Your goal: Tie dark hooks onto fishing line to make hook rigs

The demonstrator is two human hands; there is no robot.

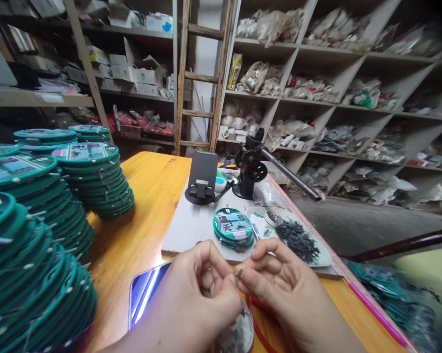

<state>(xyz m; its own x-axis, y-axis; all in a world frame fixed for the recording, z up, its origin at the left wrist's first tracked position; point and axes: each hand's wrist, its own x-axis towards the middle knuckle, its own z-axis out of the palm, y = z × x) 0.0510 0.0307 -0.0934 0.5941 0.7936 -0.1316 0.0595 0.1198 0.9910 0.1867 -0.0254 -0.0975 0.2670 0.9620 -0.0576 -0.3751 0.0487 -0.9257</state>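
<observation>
My left hand [206,289] and my right hand [285,282] meet above the near edge of the board, both closed with thumb and forefinger pinched. A tiny dark piece [239,272] shows at the right fingertips; its kind is too small to tell. Whatever the left fingertips pinch is hidden. Under the hands is a round shallow container [245,328] with small bits in it, partly covered. A red cord [255,318] runs down beside it, below my right hand. Just beyond my fingers lies a short stack of round green line winders [233,228] with a printed label.
Tall stacks of green winders [29,274] crowd the left. A phone [147,289] lies beside my left forearm. On the board [180,225] stand a phone holder [203,176] and a black geared device [252,166] with a protruding rod. A tray [325,260] holds small black pieces.
</observation>
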